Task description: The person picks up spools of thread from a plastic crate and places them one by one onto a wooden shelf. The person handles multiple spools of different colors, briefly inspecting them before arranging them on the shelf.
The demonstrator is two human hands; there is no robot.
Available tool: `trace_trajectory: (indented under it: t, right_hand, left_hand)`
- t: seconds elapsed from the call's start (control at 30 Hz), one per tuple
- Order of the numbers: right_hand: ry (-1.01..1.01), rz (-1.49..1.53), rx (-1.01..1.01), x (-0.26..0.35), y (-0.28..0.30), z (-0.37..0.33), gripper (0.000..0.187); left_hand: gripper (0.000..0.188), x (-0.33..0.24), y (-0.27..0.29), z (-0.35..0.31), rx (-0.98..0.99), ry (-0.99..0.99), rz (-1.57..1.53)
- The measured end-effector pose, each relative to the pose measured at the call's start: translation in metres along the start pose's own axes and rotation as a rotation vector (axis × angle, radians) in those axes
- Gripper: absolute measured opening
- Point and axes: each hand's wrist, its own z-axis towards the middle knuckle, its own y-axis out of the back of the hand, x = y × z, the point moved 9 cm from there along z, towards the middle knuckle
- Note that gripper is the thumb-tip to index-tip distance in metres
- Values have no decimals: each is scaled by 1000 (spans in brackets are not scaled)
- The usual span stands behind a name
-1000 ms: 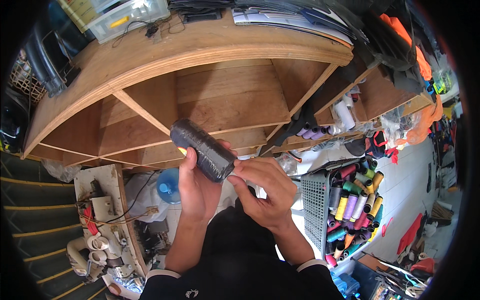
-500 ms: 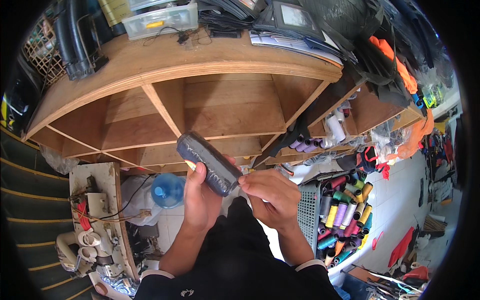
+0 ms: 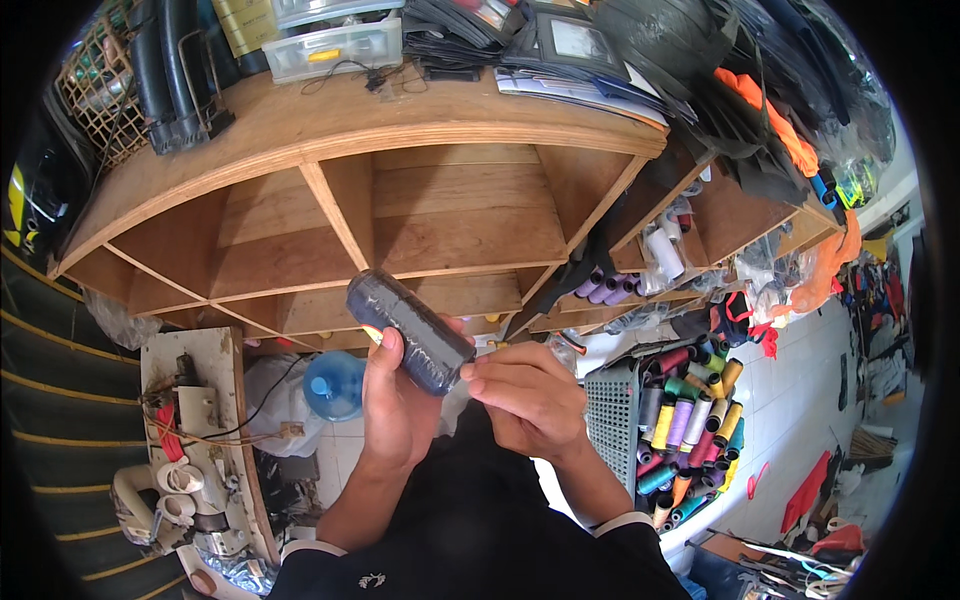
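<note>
Spool [image 3: 412, 332], dark and shiny, sits tilted in the head view, held up in front of the shelf [image 3: 265, 125]. I see the left hand [image 3: 395, 410] wrapped around it, thumb beside a small bright label [image 3: 373, 333]. The right hand [image 3: 530, 395] has its fingers drawn in narrow at the spool's lower end; I cannot tell whether they pinch anything. I read the step in hand as fine fingerwork on that end; my judgement is that the next move calls for a steady left grip. Against a second ago, both hands keep their places on the spool, while my view has shifted to show more above the shelf.
</note>
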Motion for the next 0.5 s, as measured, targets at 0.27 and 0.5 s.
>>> trace_trajectory:
  t: [0.27, 0.5]
  right_hand:
    - [-79, 88, 32, -7, 9, -1, 31]
    - [-72, -76, 84, -5, 12, 2, 28]
  left_hand:
    - [52, 8, -6, -5, 31, 67, -15]
    - [49, 4, -9, -6, 29, 8, -14]
